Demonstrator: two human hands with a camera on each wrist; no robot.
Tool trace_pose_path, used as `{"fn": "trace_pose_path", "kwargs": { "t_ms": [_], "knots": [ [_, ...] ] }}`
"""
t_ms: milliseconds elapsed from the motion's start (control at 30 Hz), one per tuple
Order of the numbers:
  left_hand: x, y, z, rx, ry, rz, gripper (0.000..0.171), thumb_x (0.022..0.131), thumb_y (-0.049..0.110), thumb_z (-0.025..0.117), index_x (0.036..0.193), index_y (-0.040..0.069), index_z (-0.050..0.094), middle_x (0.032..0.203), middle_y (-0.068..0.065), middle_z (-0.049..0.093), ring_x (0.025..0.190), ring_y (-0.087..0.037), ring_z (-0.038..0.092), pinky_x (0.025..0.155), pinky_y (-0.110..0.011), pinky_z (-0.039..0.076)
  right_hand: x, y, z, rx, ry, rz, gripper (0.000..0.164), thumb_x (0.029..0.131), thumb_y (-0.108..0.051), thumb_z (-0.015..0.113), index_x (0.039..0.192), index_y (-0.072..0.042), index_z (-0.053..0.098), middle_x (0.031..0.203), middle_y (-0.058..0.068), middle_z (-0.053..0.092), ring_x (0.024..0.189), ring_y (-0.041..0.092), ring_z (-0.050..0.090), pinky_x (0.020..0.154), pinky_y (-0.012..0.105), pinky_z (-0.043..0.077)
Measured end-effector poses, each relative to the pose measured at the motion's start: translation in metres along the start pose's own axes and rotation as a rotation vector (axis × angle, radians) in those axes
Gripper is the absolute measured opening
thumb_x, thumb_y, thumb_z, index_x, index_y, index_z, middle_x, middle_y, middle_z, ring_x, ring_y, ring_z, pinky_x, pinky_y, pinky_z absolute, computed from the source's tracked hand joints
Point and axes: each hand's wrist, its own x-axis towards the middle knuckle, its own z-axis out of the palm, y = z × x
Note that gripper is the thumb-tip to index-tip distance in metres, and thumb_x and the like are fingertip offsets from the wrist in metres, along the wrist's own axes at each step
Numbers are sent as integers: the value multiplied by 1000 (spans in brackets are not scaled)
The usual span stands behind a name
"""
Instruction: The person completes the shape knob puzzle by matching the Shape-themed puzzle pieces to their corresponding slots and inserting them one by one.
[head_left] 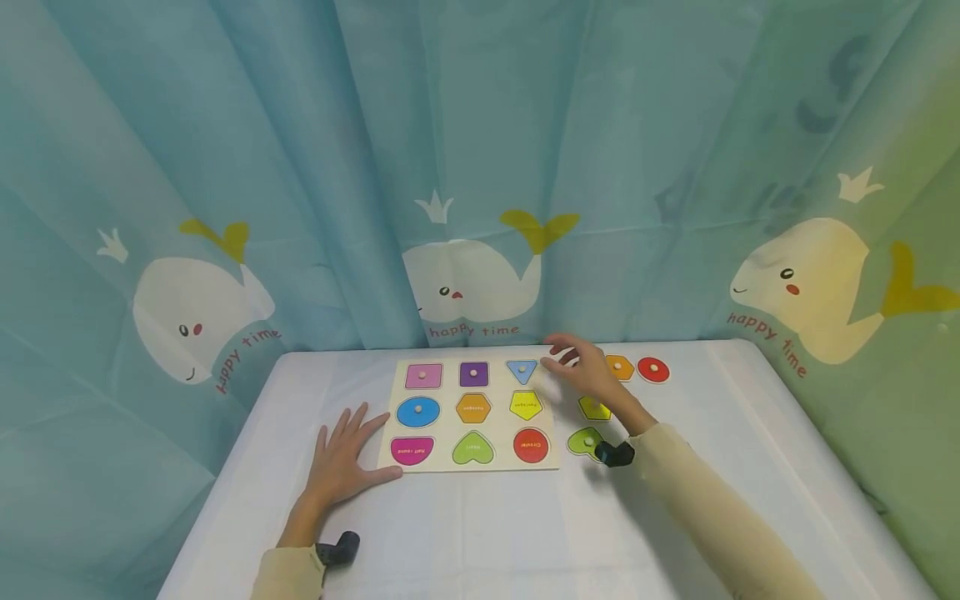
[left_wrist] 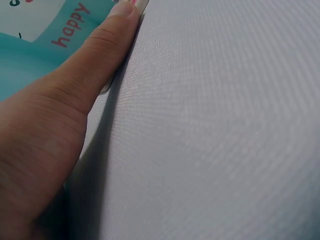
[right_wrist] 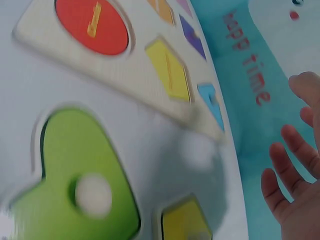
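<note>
Puzzle board point(head_left: 444, 427) lies along the far edge of the table point(head_left: 450, 533). Left hand point(head_left: 341, 458), fingers spread, rests at the board's left edge, gripping nothing. Right hand point(head_left: 588, 371), fingers loosely bent, grasps nothing beside the blue triangle point(head_left: 516, 367) at the board's far right corner. Green heart point(head_left: 581, 442) and yellow piece point(head_left: 595, 408) lie off the board's right edge.

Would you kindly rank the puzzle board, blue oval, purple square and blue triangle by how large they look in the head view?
Largest to smallest:
1. Puzzle board
2. Blue oval
3. Purple square
4. Blue triangle
</note>
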Motion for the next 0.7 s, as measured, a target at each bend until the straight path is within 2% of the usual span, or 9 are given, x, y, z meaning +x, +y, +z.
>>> {"fn": "trace_pose_path", "kwargs": {
  "t_ms": [267, 433, 700],
  "knots": [
    [-1, 1, 0, -2, 13, 11, 96, 71, 64, 82, 151, 21, 52, 163, -22, 33, 151, -51, 19, 113, -80, 6, -13, 23, -23, -56, 33, 147, 46, 97, -33, 73, 137, -13, 61, 123, 14, 67, 110, 34, 65, 94, 51, 56],
    [-2, 3, -1, -2, 5, 0, 96, 72, 64, 82, 151, 20, 52, 164, -21, 32, 151, -50, 19, 113, -79, 7, -23, 39, -37, -51, 74, 176, 47, 97, -32, 73, 136, -9, 62, 123, 17, 66, 109, 37, 62, 96, 53, 53],
    [-1, 5, -5, 7, -10, -14, 95, 73, 63, 82, 152, 20, 51, 165, -21, 30, 152, -49, 17, 115, -78, 5, -38, 64, -57, -33, 141, 220, 47, 98, -30, 72, 136, -6, 63, 121, 20, 65, 103, 34, 57, 88, 43, 48]
  ]
}}
